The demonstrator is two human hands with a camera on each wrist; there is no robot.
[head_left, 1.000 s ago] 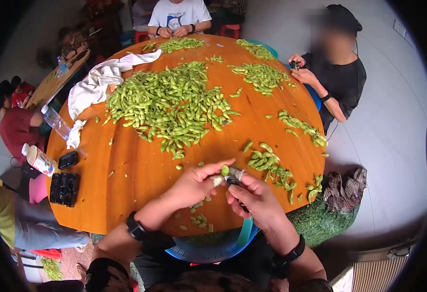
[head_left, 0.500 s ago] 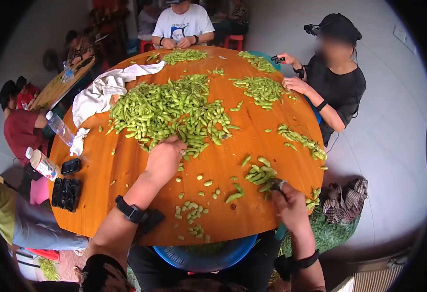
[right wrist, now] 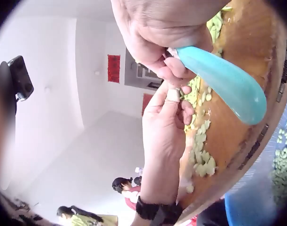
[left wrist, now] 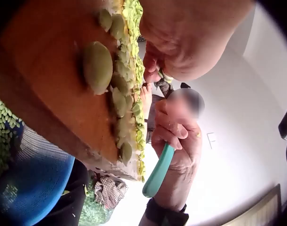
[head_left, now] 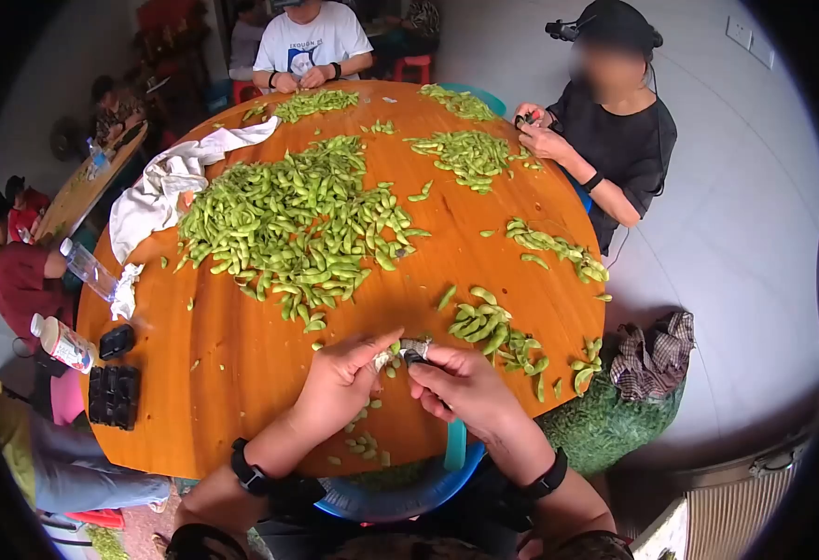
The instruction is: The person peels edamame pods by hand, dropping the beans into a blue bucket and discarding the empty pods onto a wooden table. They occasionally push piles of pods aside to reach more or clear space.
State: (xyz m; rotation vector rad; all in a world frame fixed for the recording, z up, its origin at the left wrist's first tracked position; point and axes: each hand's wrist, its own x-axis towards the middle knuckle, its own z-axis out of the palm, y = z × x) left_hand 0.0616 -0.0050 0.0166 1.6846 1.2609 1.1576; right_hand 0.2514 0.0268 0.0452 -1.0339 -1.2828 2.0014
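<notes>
Over the near edge of the table (head_left: 232,401), my two hands meet. Thumb and fingers of my left hand (head_left: 330,383) pinch a green soybean pod (head_left: 394,349). My right hand (head_left: 473,390) grips a tool with a teal handle (right wrist: 223,80), its working end hidden at the pod. Pale wrapping (right wrist: 173,95) covers my left thumb. Loose shelled beans (head_left: 363,446) lie below my left hand, and a few pods (head_left: 479,322) lie beyond my right. A large heap of pods (head_left: 288,224) spreads ahead. Under the table edge is a blue basin (head_left: 381,507).
On the left stand a plastic bottle (head_left: 89,269), a white bottle (head_left: 62,343) and a black tray (head_left: 114,397), with a white cloth (head_left: 158,196) farther back. A person in black (head_left: 615,140) sits at the right, another in white (head_left: 312,42) opposite. A full green bag (head_left: 615,420) stands at lower right.
Half a second ago my left hand was at the heap and my right beside the small pods. Both have come back together in front of me, the left now holding a pod.
</notes>
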